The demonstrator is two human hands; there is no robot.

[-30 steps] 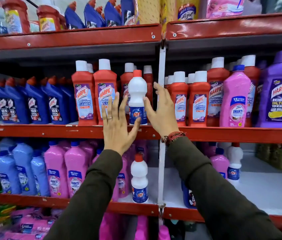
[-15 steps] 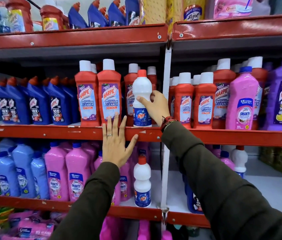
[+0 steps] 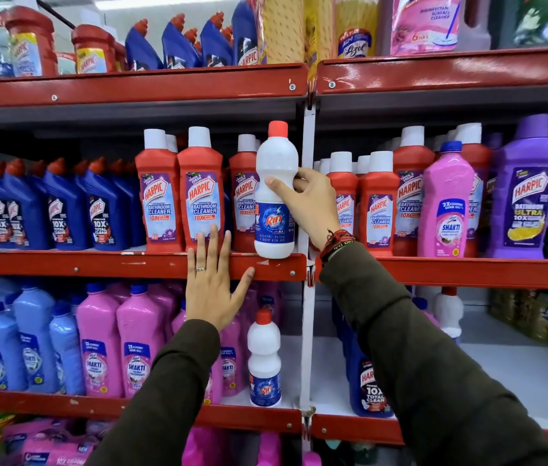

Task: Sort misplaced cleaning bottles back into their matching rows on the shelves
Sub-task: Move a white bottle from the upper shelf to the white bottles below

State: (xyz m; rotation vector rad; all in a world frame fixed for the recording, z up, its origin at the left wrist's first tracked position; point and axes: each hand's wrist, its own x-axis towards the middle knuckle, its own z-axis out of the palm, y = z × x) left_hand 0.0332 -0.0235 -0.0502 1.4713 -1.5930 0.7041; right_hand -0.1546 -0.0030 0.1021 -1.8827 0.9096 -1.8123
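The right hand (image 3: 309, 203) is wrapped around the waist of a white Rin bottle (image 3: 275, 193) with a red cap, thumb across the front just above the blue label and the other fingers curled behind it. The bottle stands upright, its base at or just over the front lip of the middle shelf (image 3: 131, 264), at about 12 o'clock from the centre of the view. It sits in front of the row of red Harpic bathroom cleaner bottles (image 3: 181, 196), which run off toward 9 o'clock, and just beside the white upright post (image 3: 308, 331) that divides the two shelf bays. The right arm reaches up from 5 o'clock in a dark sleeve, a red thread bracelet (image 3: 335, 242) at the wrist.

The left hand (image 3: 213, 284) holds nothing: it is spread wide and flat, fingers pointing up to 12 o'clock over the red shelf edge, thumb angled out toward 2 o'clock, a ring on one finger. Whether the palm presses the lip or only hovers before it is unclear.

On the lower shelf, at 6 o'clock from the held bottle, a second white Rin bottle (image 3: 264, 361) stands beside pink Shakti bottles (image 3: 138, 348). One pink Shakti bottle (image 3: 447, 203) stands among the red ones at 3 o'clock
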